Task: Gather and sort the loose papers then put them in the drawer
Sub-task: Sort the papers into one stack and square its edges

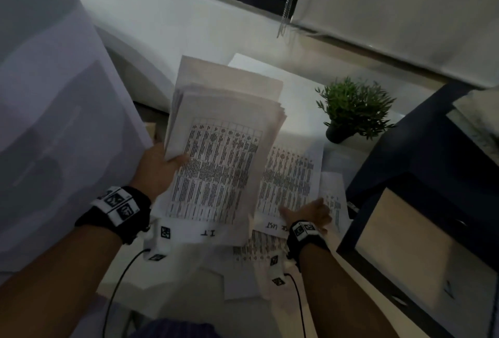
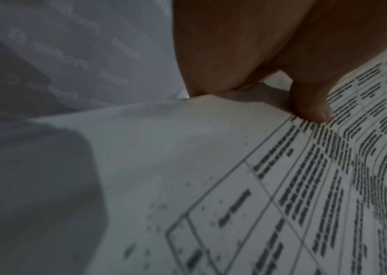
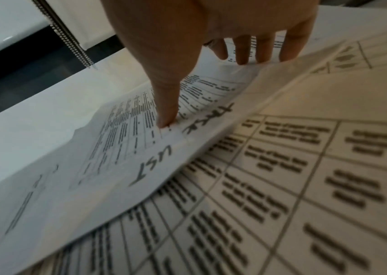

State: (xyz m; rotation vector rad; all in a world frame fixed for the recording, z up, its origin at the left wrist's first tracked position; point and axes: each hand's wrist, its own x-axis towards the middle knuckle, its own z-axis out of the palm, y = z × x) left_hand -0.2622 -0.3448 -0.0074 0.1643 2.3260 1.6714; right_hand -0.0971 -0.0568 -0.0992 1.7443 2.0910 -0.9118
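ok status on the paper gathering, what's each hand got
Left hand grips the paper stack, held up. Right hand pinching the handwritten "list" sheet off the desk. More loose sheets underneath; potted plant nearby, clear.

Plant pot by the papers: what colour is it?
Dark, near black, under green leaves; the potted plant shows best in the head view, though the light is dim.

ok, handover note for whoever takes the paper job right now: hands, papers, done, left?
Left hand: grips the gathered stack off the desk, thumb on the top sheet.
Right hand: on the handwritten "LIST" sheet on the desk, thumb on top, fingers beyond its lifted edge; not yet lifted clear.
Loose sheets lie under and near it, beside the potted plant.
Done: part of the gathering.
Left: collect the rest, sort, put away. No drawer clearly visible.
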